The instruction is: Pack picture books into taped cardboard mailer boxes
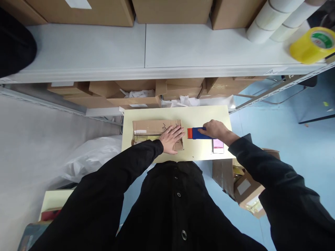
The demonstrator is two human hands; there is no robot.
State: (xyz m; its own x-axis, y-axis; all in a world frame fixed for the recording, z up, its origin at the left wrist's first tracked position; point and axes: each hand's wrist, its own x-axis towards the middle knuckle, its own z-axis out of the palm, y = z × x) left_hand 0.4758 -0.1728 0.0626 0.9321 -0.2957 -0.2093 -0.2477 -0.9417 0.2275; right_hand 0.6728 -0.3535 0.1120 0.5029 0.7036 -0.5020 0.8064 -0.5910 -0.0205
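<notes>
On the pale yellow table [154, 114] lies a flat brown cardboard box [150, 127] with handwriting, a white label and clear tape along its near part. My left hand [171, 138] rests flat on the box's right end, fingers spread. My right hand [215, 129] is closed round a flat blue tool with an orange-red end [195, 133]; its exact kind I cannot make out. The orange-red end points left, apart from the box. Just below my right hand lies a phone with a pink and white screen [218, 146].
A grey shelf [178, 52] crosses above the table, with cardboard boxes [171, 10], white rolls [272, 17] and a yellow tape roll [311, 45]. More boxes [141, 99] stand below it. An open carton [225, 174] sits at the table's right; a white plastic bag [91, 157] lies left.
</notes>
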